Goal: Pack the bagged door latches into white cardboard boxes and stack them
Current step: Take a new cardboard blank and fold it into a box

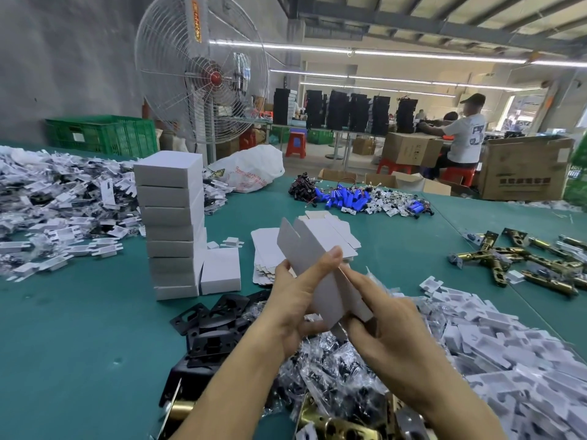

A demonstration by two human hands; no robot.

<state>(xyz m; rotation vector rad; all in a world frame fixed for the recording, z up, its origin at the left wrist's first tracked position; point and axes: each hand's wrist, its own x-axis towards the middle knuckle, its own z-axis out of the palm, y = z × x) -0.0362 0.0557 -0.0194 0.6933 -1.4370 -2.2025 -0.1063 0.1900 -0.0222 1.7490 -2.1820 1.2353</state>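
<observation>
Two hands in view, both holding one unfolded white cardboard box blank [313,258] above the green tabletop [79,328]. Left hand [295,309] gripping it with thumb on the front panel, fingers curled behind. Right hand [381,322] pinching the lower flap.

Beyond, one loose pile of flat white box blanks [268,246], sheets too overlapped to count. At left, one stack of closed white cardboard boxes [173,230], eight by the visible seams, the lowest seams hard to separate. One more closed white box [220,271] standing against its base.

Under the wrists, one heap of clear-bagged door latches [333,376], tangled past counting, partly hidden by both forearms. Several overlapping black metal strike plates [216,325] just beside it. Bare brass latches [508,258] at right, cut off by the frame edge. Two heaps of white cardboard inserts: left heap [57,211], right heap [508,350].
</observation>
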